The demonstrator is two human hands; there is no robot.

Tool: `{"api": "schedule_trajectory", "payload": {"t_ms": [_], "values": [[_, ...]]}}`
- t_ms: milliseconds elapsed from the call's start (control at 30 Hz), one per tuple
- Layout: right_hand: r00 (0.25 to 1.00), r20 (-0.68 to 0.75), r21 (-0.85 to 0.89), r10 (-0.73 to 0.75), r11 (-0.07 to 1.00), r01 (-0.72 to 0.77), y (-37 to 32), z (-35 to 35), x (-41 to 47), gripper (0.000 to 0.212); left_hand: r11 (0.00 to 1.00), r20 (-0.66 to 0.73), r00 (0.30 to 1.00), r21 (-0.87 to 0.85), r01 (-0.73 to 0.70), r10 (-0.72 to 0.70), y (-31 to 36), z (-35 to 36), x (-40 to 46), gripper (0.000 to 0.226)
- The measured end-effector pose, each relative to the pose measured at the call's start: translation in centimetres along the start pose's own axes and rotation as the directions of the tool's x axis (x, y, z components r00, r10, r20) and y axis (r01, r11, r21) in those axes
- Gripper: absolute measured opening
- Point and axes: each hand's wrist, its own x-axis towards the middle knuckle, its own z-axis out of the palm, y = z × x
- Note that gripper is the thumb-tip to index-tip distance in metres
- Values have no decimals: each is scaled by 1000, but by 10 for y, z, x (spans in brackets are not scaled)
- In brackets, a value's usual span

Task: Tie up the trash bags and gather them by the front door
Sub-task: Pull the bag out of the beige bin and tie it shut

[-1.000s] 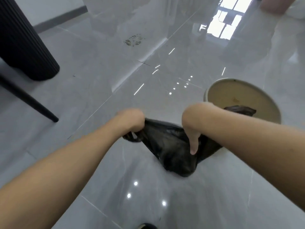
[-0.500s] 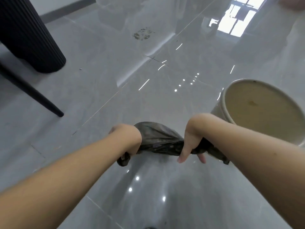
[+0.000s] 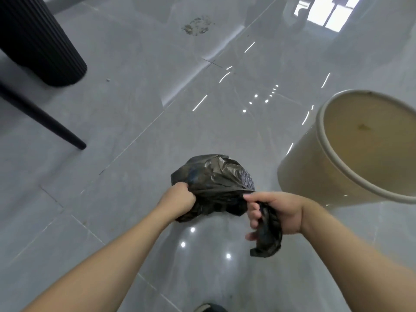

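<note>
Gripping black trash bag (image 3: 213,183) both sides: left hand (image 3: 177,202) clenching it, right hand (image 3: 272,212) holding twisted end, bin (image 3: 315,174) at 2 o'clock.

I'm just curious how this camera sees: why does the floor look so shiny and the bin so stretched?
Head view: the glossy grey floor mirrors a bright window at top right and ceiling lights as white dots and streaks. The wide-angle lens bends the beige bin and forearms near the edges. The black trash bag, gripped by the left hand and right hand, looks fairly sharp.
</note>
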Motion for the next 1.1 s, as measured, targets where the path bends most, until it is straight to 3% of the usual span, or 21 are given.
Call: {"api": "schedule_trajectory", "payload": {"t_ms": [67,133,167,267,367,433,467,500,567,700,800,933,1100], "values": [[971,157,311,-179,942,123,8,-8,8,39,991,-164,977,18,-135,136,1,5,-1,15],[875,289,538,-389,822,188,14,-11,20,36,921,-282,899,298,-249,335,5,12,-5,21],[833,284,610,-474,760,225,16,-10,26,34,864,-285,859,410,-293,426,3,20,-4,29],[771,90,726,-630,572,382,17,-6,33,29,703,-158,795,587,-402,586,0,45,-5,40],[710,-112,729,-695,428,534,11,-10,27,32,551,-44,675,617,-561,737,-1,68,-20,17],[693,-224,687,-686,393,611,5,-11,19,10,411,13,537,628,-661,843,1,83,-34,7],[694,-254,653,-674,410,637,3,-8,15,6,370,40,497,615,-696,867,4,86,-41,8],[707,-264,612,-656,452,648,1,-7,11,16,351,62,481,604,-715,875,7,86,-49,9],[723,-292,519,-626,531,670,0,-3,9,22,363,80,514,616,-699,854,11,80,-61,13],[759,-258,374,-598,662,649,2,5,15,29,482,81,740,711,-512,667,14,53,-79,31],[782,-221,150,-583,772,618,7,16,25,31,559,16,867,759,-335,498,13,27,-95,34],[793,-206,-231,-573,816,529,16,28,45,30,542,-63,933,827,-150,355,16,-5,-107,22],[803,-245,-705,-543,668,237,22,39,62,20,474,144,919,821,-319,368,14,-40,-106,17]]}}
